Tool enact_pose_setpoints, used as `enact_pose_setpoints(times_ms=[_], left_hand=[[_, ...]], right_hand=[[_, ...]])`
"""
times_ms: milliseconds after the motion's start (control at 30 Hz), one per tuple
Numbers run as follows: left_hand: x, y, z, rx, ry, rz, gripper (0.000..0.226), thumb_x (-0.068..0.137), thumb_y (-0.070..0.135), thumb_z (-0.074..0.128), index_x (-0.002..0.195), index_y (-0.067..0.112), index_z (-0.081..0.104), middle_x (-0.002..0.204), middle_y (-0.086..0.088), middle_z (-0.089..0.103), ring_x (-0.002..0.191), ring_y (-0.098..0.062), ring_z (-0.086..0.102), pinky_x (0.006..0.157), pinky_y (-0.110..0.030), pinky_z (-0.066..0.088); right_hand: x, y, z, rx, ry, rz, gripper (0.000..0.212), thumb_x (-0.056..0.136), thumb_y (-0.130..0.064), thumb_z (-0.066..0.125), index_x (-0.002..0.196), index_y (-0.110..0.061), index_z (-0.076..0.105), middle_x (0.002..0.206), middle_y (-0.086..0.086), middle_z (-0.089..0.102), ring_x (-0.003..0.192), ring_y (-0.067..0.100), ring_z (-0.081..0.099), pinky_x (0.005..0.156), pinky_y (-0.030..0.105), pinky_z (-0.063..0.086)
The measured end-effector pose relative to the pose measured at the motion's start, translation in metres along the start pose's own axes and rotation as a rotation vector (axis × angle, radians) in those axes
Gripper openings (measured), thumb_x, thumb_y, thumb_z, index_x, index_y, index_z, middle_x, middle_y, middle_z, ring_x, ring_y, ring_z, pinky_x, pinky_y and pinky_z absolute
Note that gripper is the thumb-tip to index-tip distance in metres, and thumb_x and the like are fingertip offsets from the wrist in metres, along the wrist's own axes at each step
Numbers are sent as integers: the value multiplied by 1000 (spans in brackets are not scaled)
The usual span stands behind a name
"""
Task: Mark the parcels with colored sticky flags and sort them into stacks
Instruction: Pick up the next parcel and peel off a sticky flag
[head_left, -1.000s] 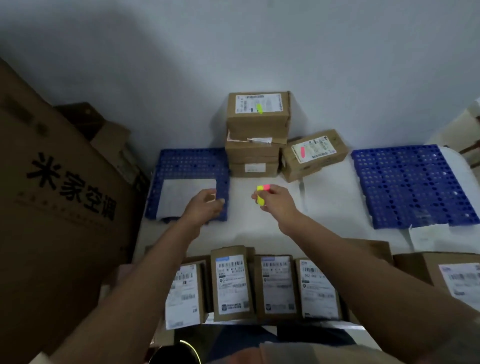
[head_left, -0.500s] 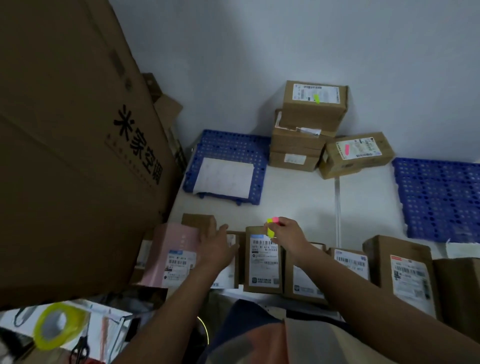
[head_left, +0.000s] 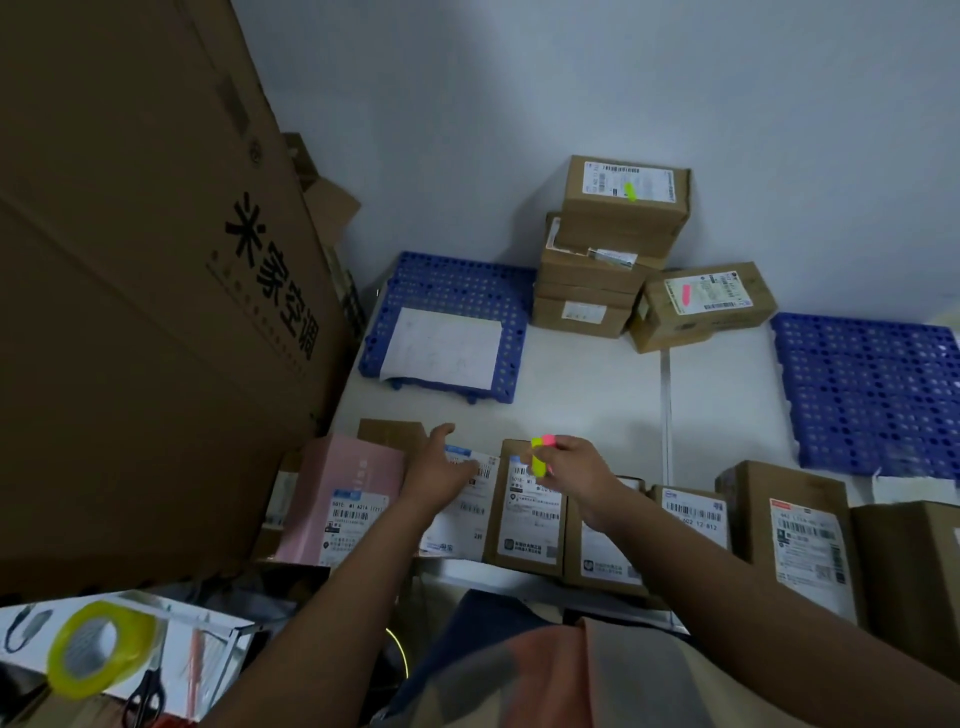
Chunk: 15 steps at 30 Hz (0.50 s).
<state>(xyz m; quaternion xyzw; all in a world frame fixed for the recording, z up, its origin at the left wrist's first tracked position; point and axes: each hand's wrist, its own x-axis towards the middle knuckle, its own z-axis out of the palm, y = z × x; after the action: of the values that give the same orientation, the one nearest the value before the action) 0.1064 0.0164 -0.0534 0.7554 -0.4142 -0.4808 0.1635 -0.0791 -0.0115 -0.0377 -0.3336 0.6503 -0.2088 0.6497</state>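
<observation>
Reading "米家空调" on big carton (head_left: 156, 312), L side.

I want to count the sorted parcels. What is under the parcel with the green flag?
Under the green-flag parcel two more brown parcels are stacked. Their top labels are mostly covered, so any flags there cannot be seen.

The left hand (head_left: 439, 467) is being brought back from the white sheet (head_left: 441, 348) on the blue grid mat (head_left: 447, 280) at the far side of the bench (head_left: 587, 384) and is now being laid, fingers (head_left: 441, 431) spread, on the labelled parcel (head_left: 462, 499) in the near row. The right hand (head_left: 571, 467), with the pad of sticky flags (head_left: 540, 457) pinched in it, is likewise being drawn in from mid-bench and is being held over the neighbouring brown parcel (head_left: 530, 514). The view is being swung left and down, so that the large printed carton (head_left: 156, 291), a roll of yellow tape (head_left: 98, 649) and a pink parcel (head_left: 348, 493) are being taken in.
</observation>
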Motion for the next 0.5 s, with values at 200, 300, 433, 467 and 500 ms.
enact_pose_setpoints(times_ms=[200, 300, 433, 467, 500], left_hand=[[0, -8, -3, -203, -1, -157, 61, 98, 26, 57, 152, 20, 29, 122, -6, 56, 104, -21, 60, 81, -33, 50], [-4, -4, -8, -284, -7, -204, 58, 101, 25, 51, 152, 16, 26, 101, -1, 60, 93, -19, 61, 72, -30, 51], [-8, 4, -17, -309, -13, -167, 32, 102, 28, 47, 132, 16, 51, 102, -4, 67, 98, -25, 66, 89, -43, 55], [-10, 7, -21, -336, -16, -150, 30, 102, 30, 46, 130, 18, 52, 105, -4, 67, 96, -23, 66, 84, -40, 56], [-12, 11, -24, -356, -17, -126, 28, 103, 31, 46, 129, 23, 50, 109, -3, 66, 95, -20, 65, 79, -36, 55]], right_hand=[[-10, 5, 19, 7, -259, 227, 5, 93, -9, 63, 91, -12, 66, 106, 12, 62, 100, 22, 58, 97, 37, 52], [-10, 9, 25, 22, -298, 252, 19, 93, -11, 63, 111, -7, 65, 108, 11, 63, 99, 21, 58, 93, 34, 53], [-7, 2, 26, 120, -248, 207, 19, 94, -10, 62, 112, -9, 63, 122, 10, 62, 112, 22, 59, 90, 31, 53], [-7, -3, 25, 161, -228, 190, 21, 93, -9, 63, 114, -8, 63, 124, 11, 62, 116, 23, 59, 89, 31, 53], [-6, -8, 23, 198, -206, 170, 24, 92, -8, 64, 117, -7, 62, 125, 12, 62, 116, 24, 59, 88, 31, 53]])
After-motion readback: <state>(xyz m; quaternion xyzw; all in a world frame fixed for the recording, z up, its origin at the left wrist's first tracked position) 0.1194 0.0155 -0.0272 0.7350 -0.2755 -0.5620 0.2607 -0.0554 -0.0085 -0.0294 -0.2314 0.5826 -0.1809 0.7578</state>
